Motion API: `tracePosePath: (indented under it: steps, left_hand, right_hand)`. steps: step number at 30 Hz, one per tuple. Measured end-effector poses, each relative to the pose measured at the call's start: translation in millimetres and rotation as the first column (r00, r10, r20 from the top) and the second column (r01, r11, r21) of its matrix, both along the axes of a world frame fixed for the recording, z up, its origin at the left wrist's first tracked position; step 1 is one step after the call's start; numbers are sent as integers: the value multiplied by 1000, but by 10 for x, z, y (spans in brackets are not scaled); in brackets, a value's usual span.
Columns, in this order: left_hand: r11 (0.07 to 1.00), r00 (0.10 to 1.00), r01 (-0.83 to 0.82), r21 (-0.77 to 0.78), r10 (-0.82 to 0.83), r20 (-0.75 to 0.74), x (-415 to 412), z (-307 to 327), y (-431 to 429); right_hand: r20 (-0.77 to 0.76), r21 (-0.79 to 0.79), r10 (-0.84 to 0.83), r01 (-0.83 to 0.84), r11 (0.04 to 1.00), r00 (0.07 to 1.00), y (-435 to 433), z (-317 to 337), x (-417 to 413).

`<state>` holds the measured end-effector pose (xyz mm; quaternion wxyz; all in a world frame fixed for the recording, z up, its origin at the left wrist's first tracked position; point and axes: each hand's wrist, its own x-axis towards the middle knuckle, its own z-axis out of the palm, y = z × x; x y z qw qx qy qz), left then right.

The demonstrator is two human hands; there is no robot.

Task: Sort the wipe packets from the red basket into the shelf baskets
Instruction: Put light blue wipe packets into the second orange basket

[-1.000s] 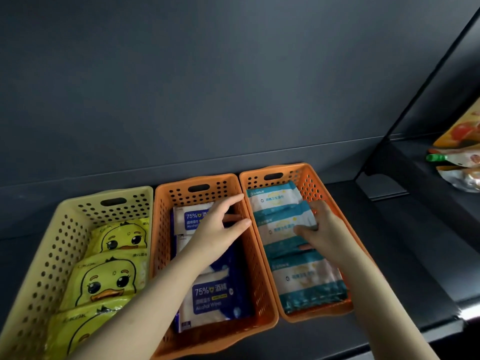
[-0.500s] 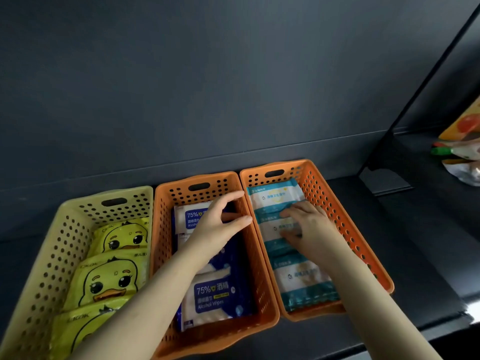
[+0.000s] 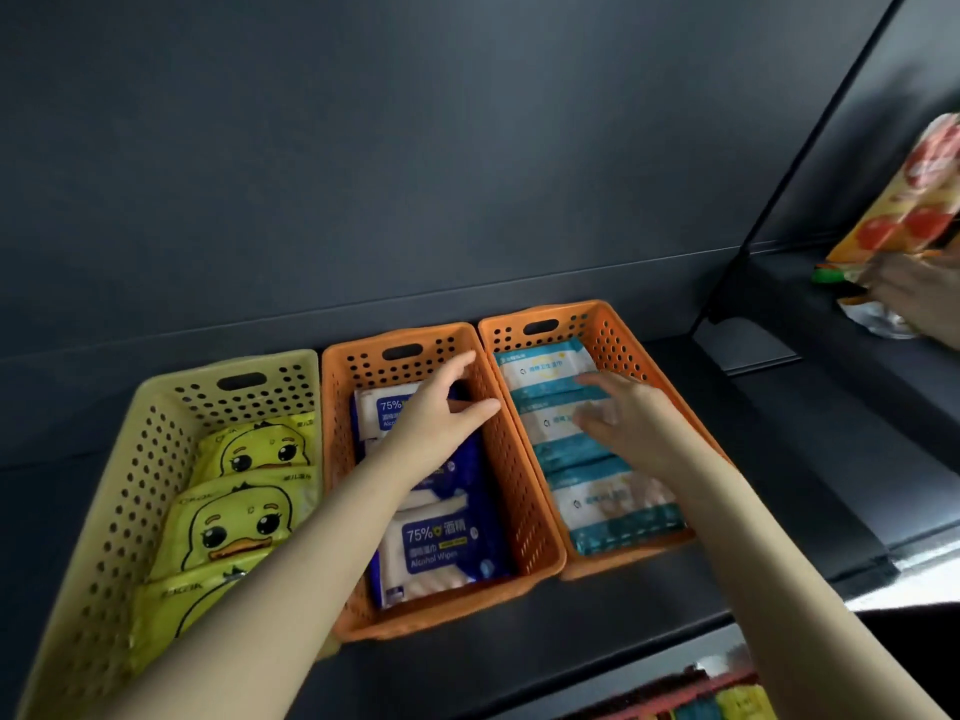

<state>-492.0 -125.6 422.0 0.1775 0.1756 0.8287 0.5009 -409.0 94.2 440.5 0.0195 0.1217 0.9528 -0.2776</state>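
Three perforated baskets stand side by side on a dark shelf. The yellow basket (image 3: 104,511) on the left holds yellow duck wipe packets (image 3: 239,522). In the middle orange basket (image 3: 524,491) lie blue alcohol wipe packets (image 3: 436,548). My left hand (image 3: 436,407) rests on the rear ones, fingers apart, thumb against the basket's right wall. The right orange basket (image 3: 623,340) holds teal-and-white wipe packets (image 3: 613,506). My right hand (image 3: 623,423) lies flat on the middle of that row, fingers spread, gripping nothing.
On the neighbouring shelf to the right, another person's hand (image 3: 914,293) touches orange snack bags (image 3: 904,210). A red basket (image 3: 670,701) with more packets shows at the bottom right, below the shelf edge. Bare dark shelf lies right of the baskets.
My right hand slid from the basket's right side onto the teal packets and toward the back. My left hand stayed put. Another person's hand appeared at the right shelf.
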Motion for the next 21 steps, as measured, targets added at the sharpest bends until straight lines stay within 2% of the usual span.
tracePosePath:
  steps: [3, 5, 9, 14, 21]
  left_hand:
    - [997, 996, 32, -68, -38, -78, 187, 223, -155]
    - [989, 972, 73, -127, -99, -211, 460, 371, -354]
    - [957, 787, 132, -259, -260, -559, 1316, 513, -918]
    - [934, 654, 190, -302, -350, -671, 2260, 292, -1637]
    - [925, 744, 297, -238, -380, -549, 3249, -412, -2138]
  right_hand:
    - [-197, 82, -93, 111, 990, 976, -167, 214, 294]
    - [-336, 91, -104, 142, 986, 936, -368, 326, 609]
    - [-497, 132, -123, 215, 968, 859, -967, 369, 1436]
    - [-440, 90, -234, 302, 949, 867, -1880, 85, 2669]
    - [-261, -15, -408, 419, 908, 875, -2685, -486, 3951]
